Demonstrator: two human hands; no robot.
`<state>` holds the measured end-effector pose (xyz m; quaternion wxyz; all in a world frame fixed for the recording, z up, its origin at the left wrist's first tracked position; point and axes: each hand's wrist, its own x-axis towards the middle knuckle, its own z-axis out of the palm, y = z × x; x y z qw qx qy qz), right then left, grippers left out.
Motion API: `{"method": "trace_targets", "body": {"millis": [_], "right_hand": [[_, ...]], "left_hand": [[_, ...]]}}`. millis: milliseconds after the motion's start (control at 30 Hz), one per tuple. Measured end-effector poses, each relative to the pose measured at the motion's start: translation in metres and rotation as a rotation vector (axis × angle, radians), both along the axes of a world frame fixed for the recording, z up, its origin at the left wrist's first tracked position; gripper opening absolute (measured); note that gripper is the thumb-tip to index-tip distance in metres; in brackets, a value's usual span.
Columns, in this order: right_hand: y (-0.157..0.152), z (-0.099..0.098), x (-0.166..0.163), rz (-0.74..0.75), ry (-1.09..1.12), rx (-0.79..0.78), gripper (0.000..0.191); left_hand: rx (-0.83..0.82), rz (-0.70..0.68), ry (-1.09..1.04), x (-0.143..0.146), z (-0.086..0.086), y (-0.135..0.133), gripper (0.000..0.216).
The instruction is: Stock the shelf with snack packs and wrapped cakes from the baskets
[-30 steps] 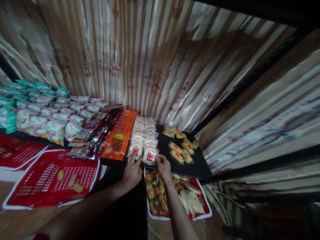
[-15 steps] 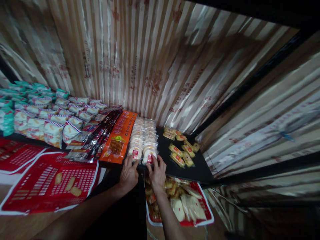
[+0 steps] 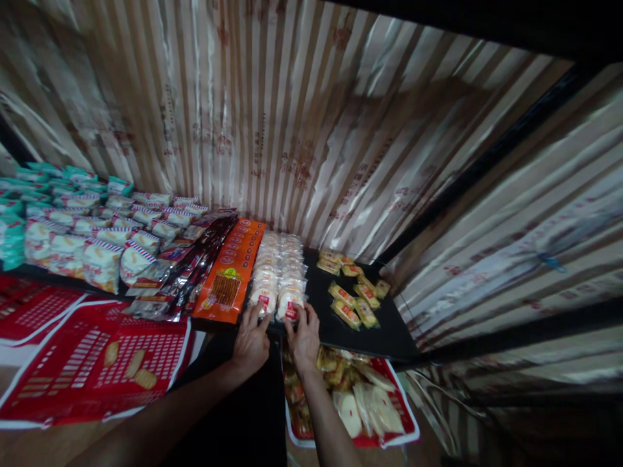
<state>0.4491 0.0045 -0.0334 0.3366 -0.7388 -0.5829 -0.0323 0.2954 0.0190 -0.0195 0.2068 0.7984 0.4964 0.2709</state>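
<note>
Two rows of clear packets of round white crackers [image 3: 282,263] run from the back of a black shelf to its front edge. At the front of the left row, my left hand [image 3: 250,347] has its thumb and fingers closed on the lower part of a cracker packet [image 3: 263,302] with a red label. My right hand [image 3: 305,337] pinches the front cracker packet [image 3: 289,307] of the right row the same way. Both packets lean against the ones behind them. The fingertips partly cover their lower edges.
Left of the rows lie an orange snack packet [image 3: 228,275], dark foil packets [image 3: 189,259] and white bags [image 3: 102,263]. Yellow-wrapped snacks [image 3: 346,313] lie on the black shelf [image 3: 335,334] to the right. Red baskets [image 3: 160,363] stand below; one basket [image 3: 411,425] holds several packets.
Both hands stay at the front packets, and the right hand has shifted very slightly left. The view has moved a little; the packets keep their places.
</note>
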Motion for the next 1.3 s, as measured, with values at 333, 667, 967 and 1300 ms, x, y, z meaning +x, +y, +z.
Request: {"method": "trace_targets", "body": {"millis": [333,667,967,1300], "right_hand": [[0.002,-0.002,0.001,-0.022,-0.006,-0.029,0.038],[-0.005,0.001,-0.007,-0.025,0.014,0.01,0.038],[-0.073,-0.018,0.034,-0.195,0.008,-0.073,0.034],[-0.083,-0.026,0.119,-0.305,-0.213,-0.739,0.041]], "left_hand": [[0.039,0.019,0.006,0.004,-0.001,0.004,0.057],[0.058,-0.048,0.019,0.0,-0.004,0.005,0.059],[0.126,-0.353,-0.112,-0.002,0.0,-0.032,0.039],[-0.113,-0.488,-0.112,0.033,-0.039,-0.075,0.027]]}}
